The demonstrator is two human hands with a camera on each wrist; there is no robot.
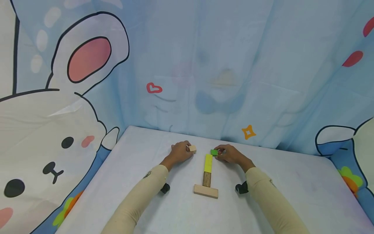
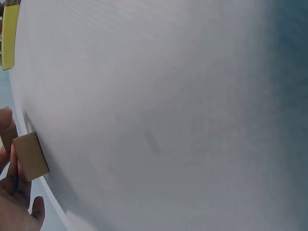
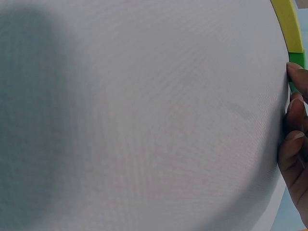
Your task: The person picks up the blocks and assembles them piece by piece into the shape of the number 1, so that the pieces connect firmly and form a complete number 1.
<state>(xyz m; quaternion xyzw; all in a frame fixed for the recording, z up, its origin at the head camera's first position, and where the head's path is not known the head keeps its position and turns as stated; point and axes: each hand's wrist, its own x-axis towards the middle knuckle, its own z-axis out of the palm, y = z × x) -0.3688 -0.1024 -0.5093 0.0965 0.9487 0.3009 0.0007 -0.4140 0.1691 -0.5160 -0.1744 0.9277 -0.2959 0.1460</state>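
Observation:
My left hand [image 1: 180, 152] grips a small plain wooden block [image 1: 192, 148] at its fingertips, just left of the row of blocks. In the left wrist view this wooden block [image 2: 31, 156] shows its flat face, and a second wooden piece [image 2: 8, 136] appears behind it between the fingers. With finger and thumb, my right hand [image 1: 229, 154] pinches a green block [image 1: 214, 152] at the far end of the row. In the right wrist view the green block [image 3: 296, 59] meets the end of the yellow block [image 3: 288, 26], partly hidden by the fingers.
The yellow block [image 1: 208, 163] lies in line with a dark brown wooden block [image 1: 206, 179]. A wider light wooden block [image 1: 205, 191] lies crosswise at the near end. All rest on a white-covered table [image 1: 181, 214], with a printed curtain [image 1: 187, 58] hanging behind its far edge.

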